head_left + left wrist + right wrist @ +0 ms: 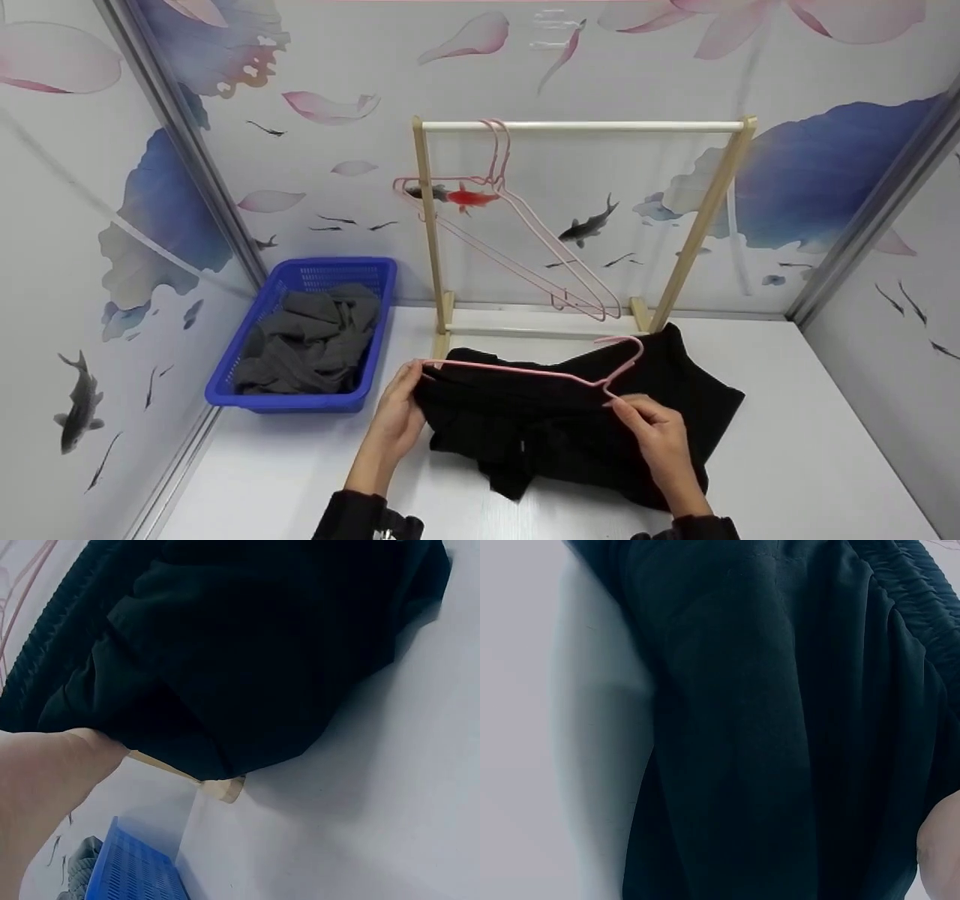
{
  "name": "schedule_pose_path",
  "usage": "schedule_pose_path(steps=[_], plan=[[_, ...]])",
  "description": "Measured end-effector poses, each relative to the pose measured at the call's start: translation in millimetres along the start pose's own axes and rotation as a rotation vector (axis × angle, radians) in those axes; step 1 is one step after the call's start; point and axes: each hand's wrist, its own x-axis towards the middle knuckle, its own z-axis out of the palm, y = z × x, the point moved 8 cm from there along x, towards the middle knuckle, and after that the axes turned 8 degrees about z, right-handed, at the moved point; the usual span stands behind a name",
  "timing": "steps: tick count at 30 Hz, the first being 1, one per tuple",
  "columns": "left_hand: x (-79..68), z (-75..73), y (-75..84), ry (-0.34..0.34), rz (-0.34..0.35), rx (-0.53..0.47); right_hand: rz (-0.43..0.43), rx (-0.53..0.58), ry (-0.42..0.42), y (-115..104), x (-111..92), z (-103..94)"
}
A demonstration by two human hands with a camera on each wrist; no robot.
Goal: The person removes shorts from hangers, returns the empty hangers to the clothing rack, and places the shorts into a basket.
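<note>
Black pants (577,450) with a gathered elastic waistband (911,592) are held up over the white table, partly lying on it. A pink clothes hanger (517,367) lies along the waist, its hook pointing up; its right arm runs down to the right thumb and is hidden beyond. At the left end of the waistband, my left hand (401,412) grips the cloth beside the hanger's tip. My right hand (660,435) pinches the waistband near the hanger's neck, thumb on top. Cloth hides most of the fingers in both wrist views.
A rack with wooden legs and a white rail (585,127) stands behind the pants. Two pink hangers (540,225) hang from it. To the left, a blue basket (300,403) holds crumpled grey cloth (315,341). Printed wall panels enclose the table (810,435).
</note>
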Motion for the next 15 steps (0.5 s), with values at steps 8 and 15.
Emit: schedule_pose_path(steps=[8,15], plan=[[2.2,-2.1,-7.4,0.043,-0.014,0.138,-0.005,0.009,0.016,-2.2,0.3,-2.9],[3.1,-2.0,-13.6,0.037,-0.037,0.249,0.016,0.006,0.023,0.2,0.7,-5.9]])
